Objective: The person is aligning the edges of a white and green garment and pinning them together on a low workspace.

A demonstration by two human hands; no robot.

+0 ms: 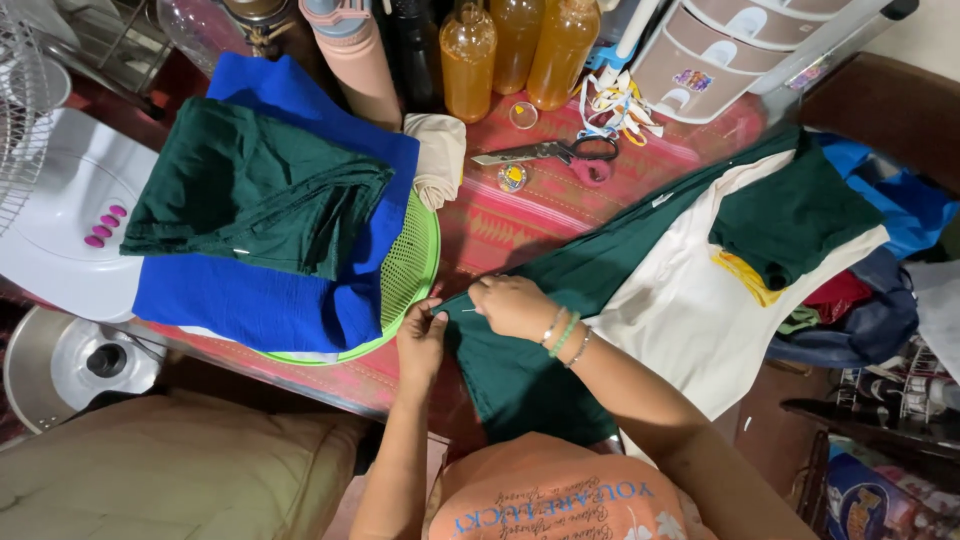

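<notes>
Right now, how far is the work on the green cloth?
Done, it seems: folded green cloth lies on blue cloth. In hand: left hand and right hand pinch an edge of the dark green fabric. Left: cream fabric lies unfolded, scissors idle.

Matt dark green cloth [520, 370] lies on a woven red tablecloth [510, 225], near glossy metal scissors [545, 152].

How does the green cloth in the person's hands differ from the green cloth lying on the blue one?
The green cloth in the hands lies spread long and flat, hanging off the table edge; the folded green cloth sits bunched on the blue cloth. Both hands, left hand and right hand, pinch the first; nothing touches the second. Both are dark green.
</notes>
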